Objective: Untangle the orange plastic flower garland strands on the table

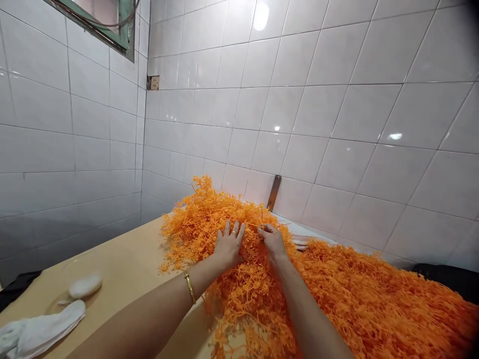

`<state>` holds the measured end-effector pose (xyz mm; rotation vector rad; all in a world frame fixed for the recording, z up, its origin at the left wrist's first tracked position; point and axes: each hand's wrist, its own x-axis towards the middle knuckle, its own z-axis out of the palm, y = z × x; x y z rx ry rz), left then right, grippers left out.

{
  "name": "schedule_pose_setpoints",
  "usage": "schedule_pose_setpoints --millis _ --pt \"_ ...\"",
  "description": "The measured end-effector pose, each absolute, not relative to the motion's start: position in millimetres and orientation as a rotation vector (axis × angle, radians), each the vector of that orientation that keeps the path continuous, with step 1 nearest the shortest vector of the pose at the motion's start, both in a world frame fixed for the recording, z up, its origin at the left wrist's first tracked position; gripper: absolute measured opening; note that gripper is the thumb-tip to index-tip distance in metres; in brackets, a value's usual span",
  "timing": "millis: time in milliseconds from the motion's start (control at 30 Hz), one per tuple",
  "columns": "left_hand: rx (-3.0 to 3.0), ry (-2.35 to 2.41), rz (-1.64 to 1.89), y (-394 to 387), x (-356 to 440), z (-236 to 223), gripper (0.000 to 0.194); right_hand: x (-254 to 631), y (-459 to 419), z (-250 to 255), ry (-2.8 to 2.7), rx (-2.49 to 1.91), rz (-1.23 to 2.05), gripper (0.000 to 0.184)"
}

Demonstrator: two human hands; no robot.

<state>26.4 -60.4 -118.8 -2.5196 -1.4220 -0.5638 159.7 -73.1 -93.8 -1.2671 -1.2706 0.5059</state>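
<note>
A tall heap of orange, finely branched artificial sprigs (202, 219) fills the middle of the table. My left hand (229, 245) lies on the heap with its fingers spread, a ring and a gold bracelet on it. Just to its right, my right hand (274, 242) is closed in a pinch on a thin orange stem (255, 226) that sticks out toward the left hand. The stem's far end is lost among the other sprigs. Below both hands, more sprigs hang toward the table's front.
A second, wider pile of orange sprigs (374, 304) spreads to the right. On the tan table (123, 259) at left lie a white glove (45, 326) and a white rounded object (85, 286). Tiled walls (299, 109) stand behind, with a metal bracket (274, 192) by the table.
</note>
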Motion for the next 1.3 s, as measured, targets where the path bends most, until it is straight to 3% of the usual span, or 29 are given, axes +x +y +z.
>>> schedule_pose_setpoints --millis 100,267,500,533,667,800,933,1067,1300 --pt "-2.517 -1.505 -0.453 -52.7 39.6 -122.5 0.106 157.0 -85.2 -88.5 -1.248 -1.198 0.508 0.025" --pt "-2.464 -1.656 -0.389 -47.3 57.3 -120.4 0.087 152.3 -101.0 -89.6 -1.28 -1.177 0.51 0.02" --pt "-2.752 -1.462 -0.604 -41.9 35.3 -97.6 0.101 181.9 -111.4 -93.4 -1.302 -1.391 0.42 0.023" --pt "-2.802 -1.445 -0.672 -42.3 29.1 -88.9 0.094 183.9 -113.0 -93.8 -1.299 -1.431 0.38 0.024" --pt "-2.667 -1.545 -1.004 -47.1 11.9 -49.7 0.033 168.8 -122.6 -93.3 -1.313 -1.513 0.19 0.036" --pt "-2.424 -1.69 -1.198 -44.9 16.1 -31.1 0.034 136.0 -129.7 -89.7 -1.534 -1.628 -0.153 0.047" --pt "-2.377 -1.808 -1.272 -33.0 29.6 -38.8 0.019 119.8 -128.2 -93.6 -1.673 -1.745 -0.351 0.052" --pt "-2.448 -1.828 -1.441 -22.5 40.9 -31.0 0.014 116.8 -122.6 -102.9 -1.766 -1.771 -0.357 0.058" --pt "-2.448 -1.696 -1.994 -15.3 49.4 41.2 0.011 105.9 -110.7 -113.7 -1.84 -1.73 -0.226 0.073"
